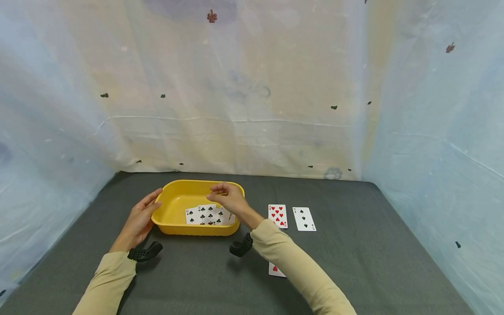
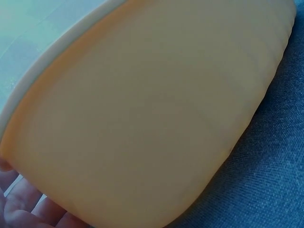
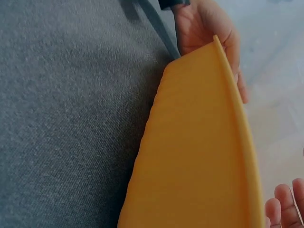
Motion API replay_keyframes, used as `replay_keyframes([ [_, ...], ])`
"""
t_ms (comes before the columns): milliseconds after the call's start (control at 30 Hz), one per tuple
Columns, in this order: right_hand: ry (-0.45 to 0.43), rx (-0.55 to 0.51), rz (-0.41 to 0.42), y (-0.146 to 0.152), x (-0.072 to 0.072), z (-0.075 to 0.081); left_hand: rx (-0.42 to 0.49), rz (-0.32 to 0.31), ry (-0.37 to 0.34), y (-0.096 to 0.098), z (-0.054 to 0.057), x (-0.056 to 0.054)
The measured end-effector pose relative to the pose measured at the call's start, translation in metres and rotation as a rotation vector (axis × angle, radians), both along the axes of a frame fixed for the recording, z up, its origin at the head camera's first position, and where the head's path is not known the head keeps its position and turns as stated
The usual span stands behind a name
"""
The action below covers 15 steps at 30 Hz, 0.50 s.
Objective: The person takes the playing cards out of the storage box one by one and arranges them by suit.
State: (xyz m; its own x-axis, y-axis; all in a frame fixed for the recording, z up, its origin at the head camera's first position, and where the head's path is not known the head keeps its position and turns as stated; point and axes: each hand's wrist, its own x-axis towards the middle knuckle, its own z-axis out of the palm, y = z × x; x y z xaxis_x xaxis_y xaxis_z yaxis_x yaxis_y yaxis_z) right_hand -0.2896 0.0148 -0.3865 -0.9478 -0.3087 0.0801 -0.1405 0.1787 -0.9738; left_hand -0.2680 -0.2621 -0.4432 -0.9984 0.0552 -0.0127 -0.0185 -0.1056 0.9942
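A yellow plastic tub (image 1: 173,228) stands on the dark table. My left hand (image 1: 142,216) holds its left end, thumb at the rim and fingers along the outside; part of that hand also shows in the left wrist view, beside the tub wall (image 2: 142,118). Several black-suit playing cards (image 1: 207,215) lie face up and overlapping inside the tub. Above their right part hovers my right hand (image 1: 230,199), fingers loosely bent, with no card visible in them. In the right wrist view its fingertips (image 3: 285,204) show past the tub's rim.
To the right of the tub lie a red hearts card (image 1: 277,216) and a black-suit card (image 1: 304,219). Nearer, another hearts card (image 1: 275,270) is partly covered by the right sleeve. A pale patterned sheet (image 1: 244,87) hangs behind and along both sides of the table.
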Motion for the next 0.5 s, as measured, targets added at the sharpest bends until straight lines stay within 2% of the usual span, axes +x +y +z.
replay_keyframes([
  [233, 0.01, 0.037, -0.044, -0.006, -0.005, -0.006, -0.004, 0.002, -0.009, -0.002, -0.002, -0.001],
  [500, -0.017, 0.108, -0.032, -0.012, -0.01, -0.011, 0.007, 0.013, -0.008, -0.001, -0.002, -0.001],
])
